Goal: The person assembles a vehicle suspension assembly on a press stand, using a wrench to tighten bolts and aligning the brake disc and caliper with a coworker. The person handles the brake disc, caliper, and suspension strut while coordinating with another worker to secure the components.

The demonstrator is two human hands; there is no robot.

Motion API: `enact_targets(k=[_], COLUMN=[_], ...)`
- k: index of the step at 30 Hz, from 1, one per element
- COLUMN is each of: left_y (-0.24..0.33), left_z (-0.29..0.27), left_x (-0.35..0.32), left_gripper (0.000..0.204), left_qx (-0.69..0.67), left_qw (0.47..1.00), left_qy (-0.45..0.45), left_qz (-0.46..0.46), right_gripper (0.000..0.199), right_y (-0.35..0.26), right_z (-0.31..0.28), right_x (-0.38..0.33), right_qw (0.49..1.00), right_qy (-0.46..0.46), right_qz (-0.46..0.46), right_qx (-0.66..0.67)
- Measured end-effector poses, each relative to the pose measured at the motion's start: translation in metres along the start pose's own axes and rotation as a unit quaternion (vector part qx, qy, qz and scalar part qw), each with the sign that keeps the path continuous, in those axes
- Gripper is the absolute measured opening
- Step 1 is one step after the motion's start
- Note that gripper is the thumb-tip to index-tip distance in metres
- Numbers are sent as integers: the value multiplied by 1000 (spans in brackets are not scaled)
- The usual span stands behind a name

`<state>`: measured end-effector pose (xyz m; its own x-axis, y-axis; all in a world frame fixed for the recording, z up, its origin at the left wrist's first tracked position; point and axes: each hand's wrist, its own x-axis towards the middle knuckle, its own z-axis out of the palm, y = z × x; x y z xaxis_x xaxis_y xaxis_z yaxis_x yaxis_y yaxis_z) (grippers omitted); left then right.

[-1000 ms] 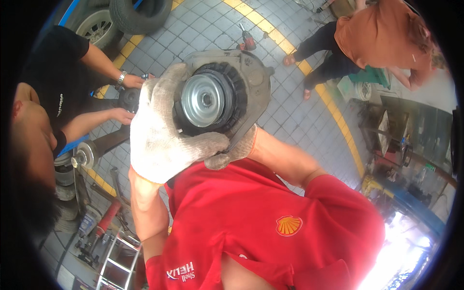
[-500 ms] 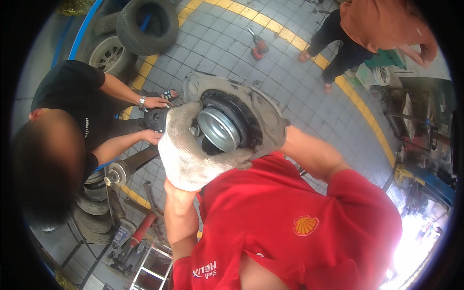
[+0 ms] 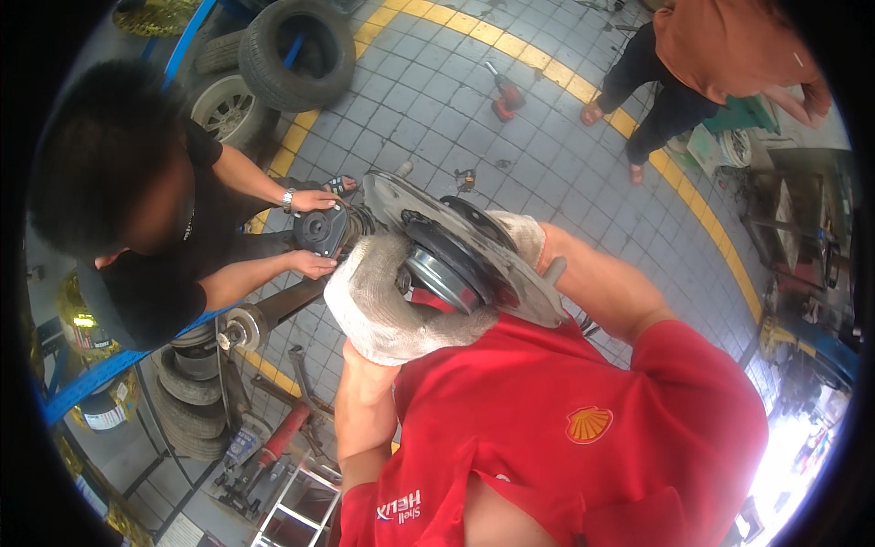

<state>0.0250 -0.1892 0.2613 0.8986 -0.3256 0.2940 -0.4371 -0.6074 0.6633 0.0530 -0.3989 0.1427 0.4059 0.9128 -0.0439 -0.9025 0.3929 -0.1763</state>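
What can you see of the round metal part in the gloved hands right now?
The round metal part is a grey plate with a black ring and a shiny silver hub at its middle, a spot of red below the hub. It looks like worn steel, dull and dusty. It is held up near the camera, tilted so its face points down and left. The left hand in a dirty white glove cups its lower edge; the right hand, also gloved, grips behind the upper rim.

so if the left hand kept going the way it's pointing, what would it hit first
Probably the round black part held by the person in black. The gloved left hand, gripping the metal mount plate, points up-left toward it; depth is unclear.
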Motion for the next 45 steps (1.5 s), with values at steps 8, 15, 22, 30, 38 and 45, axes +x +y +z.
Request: enact_targets(k=[8, 15, 22, 30, 38, 45], left_y=[0, 4, -11, -19, -47, -46], left_z=[-3, 14, 17, 31, 44, 45], left_x=[-9, -2, -6, -60, -40, -31], left_gripper=[87, 88, 93, 100, 71, 48], left_qx=[-46, -96, -117, -561, -231, 200], left_qw=[996, 995, 992, 753, 957, 977], left_qy=[-38, 36, 43, 23, 5, -73], left_qz=[-71, 17, 37, -344, -177, 6], right_gripper=[57, 68, 92, 80, 85, 71], right_y=[0, -16, -40, -49, -41, -37], right_z=[-5, 1, 45, 78, 109, 111], right_x=[0, -1, 2, 0, 1, -4], right_qw=[989, 993, 946, 854, 696, 710], right_qy=[-15, 14, 49, 215, 354, 332], right_qz=[-95, -65, -132, -141, -70, -107], right_qx=[-111, -95, -292, -452, -621, -612])
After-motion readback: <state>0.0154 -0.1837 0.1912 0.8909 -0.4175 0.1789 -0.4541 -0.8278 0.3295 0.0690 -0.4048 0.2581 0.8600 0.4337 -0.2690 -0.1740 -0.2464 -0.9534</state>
